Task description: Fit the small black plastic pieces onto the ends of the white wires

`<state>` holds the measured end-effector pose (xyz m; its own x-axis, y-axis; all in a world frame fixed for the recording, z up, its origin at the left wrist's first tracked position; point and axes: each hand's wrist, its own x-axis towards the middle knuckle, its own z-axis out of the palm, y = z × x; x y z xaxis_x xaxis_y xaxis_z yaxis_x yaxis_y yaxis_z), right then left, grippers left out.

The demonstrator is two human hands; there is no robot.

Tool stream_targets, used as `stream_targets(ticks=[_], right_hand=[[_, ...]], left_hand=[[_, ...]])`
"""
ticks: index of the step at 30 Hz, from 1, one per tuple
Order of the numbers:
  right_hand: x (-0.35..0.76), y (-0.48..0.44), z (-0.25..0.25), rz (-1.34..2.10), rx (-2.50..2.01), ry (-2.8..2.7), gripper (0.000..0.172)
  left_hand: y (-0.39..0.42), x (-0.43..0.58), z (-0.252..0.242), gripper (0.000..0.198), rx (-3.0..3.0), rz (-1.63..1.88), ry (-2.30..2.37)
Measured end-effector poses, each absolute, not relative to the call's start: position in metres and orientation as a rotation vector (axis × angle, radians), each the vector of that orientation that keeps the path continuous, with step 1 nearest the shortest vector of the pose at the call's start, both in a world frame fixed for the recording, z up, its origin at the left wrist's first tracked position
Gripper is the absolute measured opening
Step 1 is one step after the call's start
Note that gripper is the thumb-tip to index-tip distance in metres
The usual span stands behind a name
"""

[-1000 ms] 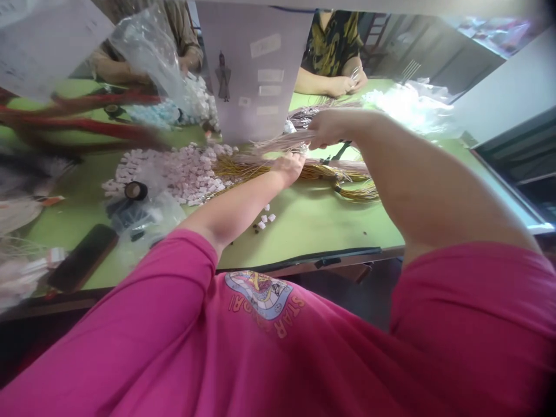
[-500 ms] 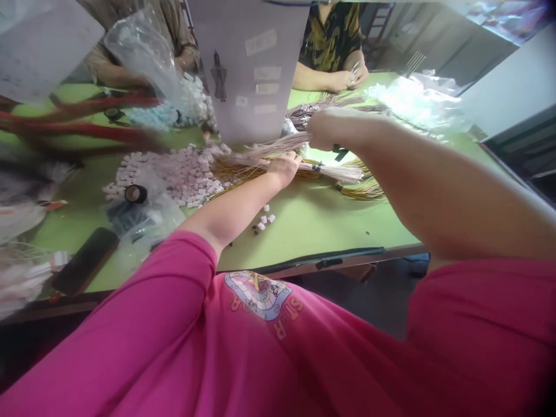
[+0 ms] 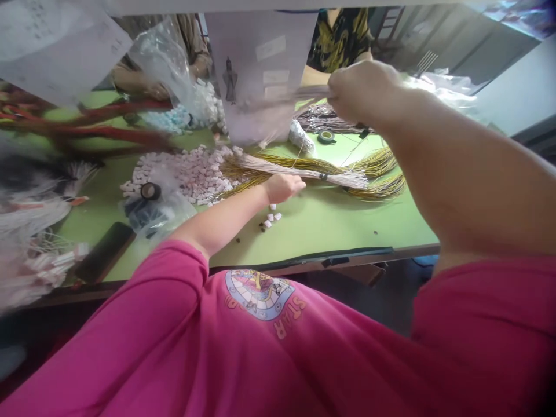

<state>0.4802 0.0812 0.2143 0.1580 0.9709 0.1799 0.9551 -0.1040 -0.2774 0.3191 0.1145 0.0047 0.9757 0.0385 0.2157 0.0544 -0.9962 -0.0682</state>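
My right hand [image 3: 362, 87] is raised over the back of the table, its fingers wrapped round a blurred bunch of pale wires [image 3: 310, 92] that trails to the left. Lower down, my left hand [image 3: 284, 188] is closed beside the front of a white wire bundle [image 3: 295, 169]; whatever its fingers hold is hidden. Dark tape binds that bundle near its right end. Yellow-and-dark wires [image 3: 384, 188] lie under it, spreading out at the right. A heap of small pale pink connector housings [image 3: 182, 171] adjoins the wires' left ends.
Several loose housings [image 3: 271, 219] lie in front of my left hand. A tape roll [image 3: 326, 136] and a plastic-wrapped bundle [image 3: 301, 138] are behind the wires. Further left are a clear bag [image 3: 167, 202], another tape roll [image 3: 150, 191] and red wires [image 3: 117, 134]. Two people sit opposite, beyond a panel [image 3: 260, 35].
My right hand has lifted up and to the right, drawing the pale wires off the bundle. My left hand has come down from the bundle towards me. The view has shifted slightly.
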Motion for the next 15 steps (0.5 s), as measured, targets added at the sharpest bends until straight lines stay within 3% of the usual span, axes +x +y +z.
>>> stream_targets(ticks=[2, 4, 9, 15], right_hand=[[0.477, 0.072, 0.215, -0.403, -2.402, -1.918, 0.030], [0.471, 0.062, 0.215, -0.705, -2.261, -1.932, 0.021], [0.471, 0.054, 0.215, -0.592, -2.222, -1.872, 0.017], [0.497, 0.031, 0.237, -0.601, -2.353, -1.943, 0.022]], left_hand=[[0.113, 0.314, 0.003, 0.039, -3.034, -0.343, 0.144], [0.114, 0.314, 0.004, 0.039, -3.009, -0.443, 0.004], [0.133, 0.328, 0.007, 0.032, -2.923, -0.243, -0.959], [0.151, 0.338, 0.016, 0.038, -2.979, -0.217, -0.962]])
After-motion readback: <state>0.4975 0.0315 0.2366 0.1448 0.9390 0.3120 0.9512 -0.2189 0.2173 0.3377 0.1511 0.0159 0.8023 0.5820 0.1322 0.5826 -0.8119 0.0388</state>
